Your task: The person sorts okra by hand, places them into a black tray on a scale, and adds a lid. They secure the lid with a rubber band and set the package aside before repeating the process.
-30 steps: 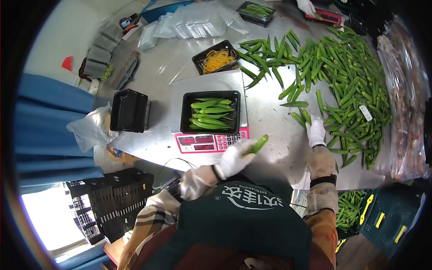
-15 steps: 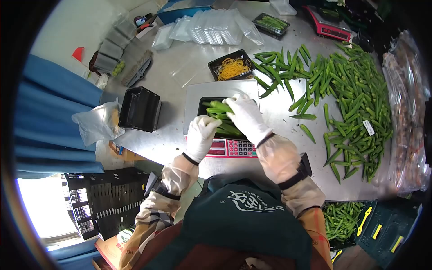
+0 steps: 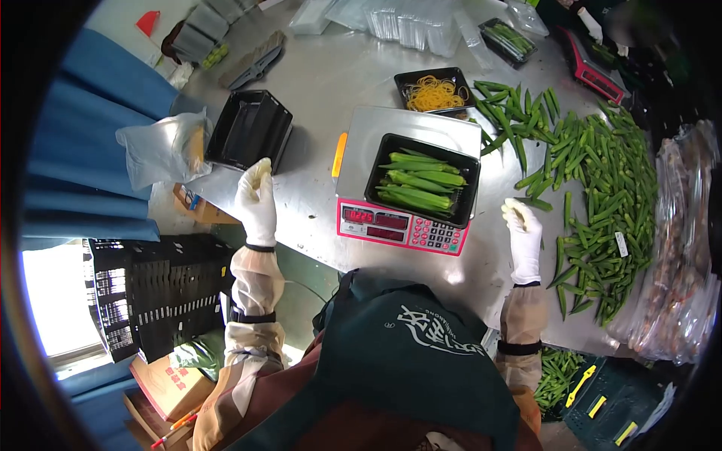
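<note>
A black tray [image 3: 468,204] with several green okra pods [image 3: 423,180] lies on a weighing scale [image 3: 368,124], whose red display appears to read 0.225. My left hand [image 3: 257,203], in a white glove, is raised left of the scale, just by the stacked black trays [image 3: 284,143]; its fingers are loosely bent with nothing visible in them. To the right of the scale, my gloved right hand [image 3: 524,244] is held near the loose okra pile [image 3: 602,203], fingers curled but apart and holding nothing that I can see. Neither hand touches the tray.
Behind the scale stands a black tray of yellow rubber bands [image 3: 435,94]. Clear plastic lids [image 3: 414,26] and a packed okra tray [image 3: 509,41] sit at the back. A brush [image 3: 256,64] lies at back left. Bagged goods [image 3: 681,240] line the right edge; a second scale [image 3: 594,71] stands beyond.
Both hands have let go of the okra in the tray and moved apart, left hand leftward and right hand rightward. The camera view has shifted, and the filled tray and scale display are now uncovered.
</note>
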A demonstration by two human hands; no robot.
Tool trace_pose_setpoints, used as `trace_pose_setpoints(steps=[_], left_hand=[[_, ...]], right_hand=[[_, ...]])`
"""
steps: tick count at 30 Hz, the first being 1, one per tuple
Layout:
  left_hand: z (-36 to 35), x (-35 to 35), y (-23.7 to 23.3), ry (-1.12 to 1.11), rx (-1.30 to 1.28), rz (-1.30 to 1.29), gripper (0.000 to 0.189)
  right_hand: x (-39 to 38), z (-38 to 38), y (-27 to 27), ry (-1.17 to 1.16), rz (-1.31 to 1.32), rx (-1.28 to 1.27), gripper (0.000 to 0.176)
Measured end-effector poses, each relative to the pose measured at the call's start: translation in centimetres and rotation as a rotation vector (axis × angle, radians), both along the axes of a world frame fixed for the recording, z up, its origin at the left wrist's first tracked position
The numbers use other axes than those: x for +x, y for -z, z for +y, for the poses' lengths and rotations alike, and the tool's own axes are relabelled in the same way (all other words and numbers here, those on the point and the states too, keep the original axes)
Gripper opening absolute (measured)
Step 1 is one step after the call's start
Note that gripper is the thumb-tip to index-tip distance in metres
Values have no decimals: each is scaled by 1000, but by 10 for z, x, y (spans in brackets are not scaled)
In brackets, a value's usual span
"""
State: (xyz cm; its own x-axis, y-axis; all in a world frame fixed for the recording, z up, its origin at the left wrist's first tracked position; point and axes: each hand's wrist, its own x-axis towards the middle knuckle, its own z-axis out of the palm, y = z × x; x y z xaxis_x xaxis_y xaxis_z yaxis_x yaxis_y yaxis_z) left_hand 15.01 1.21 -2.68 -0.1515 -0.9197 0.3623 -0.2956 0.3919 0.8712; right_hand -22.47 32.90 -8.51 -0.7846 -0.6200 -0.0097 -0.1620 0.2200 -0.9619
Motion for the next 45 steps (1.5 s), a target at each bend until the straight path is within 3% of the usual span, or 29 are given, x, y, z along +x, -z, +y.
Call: trace_pose_setpoints(steps=[2, 6, 9, 12, 15, 18, 20, 22, 24, 26, 27, 29, 32, 33, 35, 37, 38, 41, 44, 45], left_hand=[[-8, -9, -3, 16, 53, 93, 24], [-13, -42, -8, 150, 99, 126, 24], [-10, -67, 2, 208, 133, 155, 23], [-19, -77, 23, 205, 52, 121, 31], [-50, -71, 8, 7, -368, -221, 41], [-108, -44, 11, -258, -667, -434, 43], [-145, -14, 39, -314, -611, -599, 35], [-156, 1, 40, -176, -101, -665, 30], [-151, 1, 44, -239, -274, -669, 27], [-135, -24, 23, -399, -616, -705, 31], [-133, -37, 15, -271, -716, -564, 39], [-126, -74, 9, -12, -648, -452, 32], [-148, -131, 71, 228, -447, -450, 27], [-159, -150, 93, 256, -362, -443, 30], [-181, -182, 138, 213, -433, -472, 29], [-203, -197, 170, 229, -270, -760, 24], [-210, -201, 170, 233, -184, -904, 22], [-225, -200, 155, 203, -128, -981, 17], [-236, -188, 127, 121, -354, -522, 19], [-227, -183, 107, 165, -229, -361, 16]], right_hand=[[9, 2, -8, 77, -172, 83, 22], [14, -4, -1, 25, -58, 69, 25], [22, -21, -2, 22, 173, 8, 29], [64, -70, -72, -8, 505, 260, 46], [81, -109, -82, -361, 715, 237, 70], [100, -140, -70, -474, 911, 397, 71], [104, -148, -46, -513, 980, 475, 62], [102, -153, -45, -519, 978, 506, 60], [99, -155, -48, -535, 960, 506, 60], [97, -155, -49, -541, 942, 464, 62], [97, -155, -50, -538, 937, 450, 63], [97, -154, -50, -529, 940, 420, 65], [97, -153, -58, -527, 834, 397, 69], [98, -153, -67, -501, 783, 387, 71], [98, -149, -88, -431, 738, 361, 70], [92, -140, -94, -324, 726, 329, 67], [90, -133, -98, -246, 677, 322, 60], [77, -103, -90, -72, 652, 299, 51], [70, -80, -83, 46, 663, 334, 49], [68, -76, -82, 56, 646, 333, 49]])
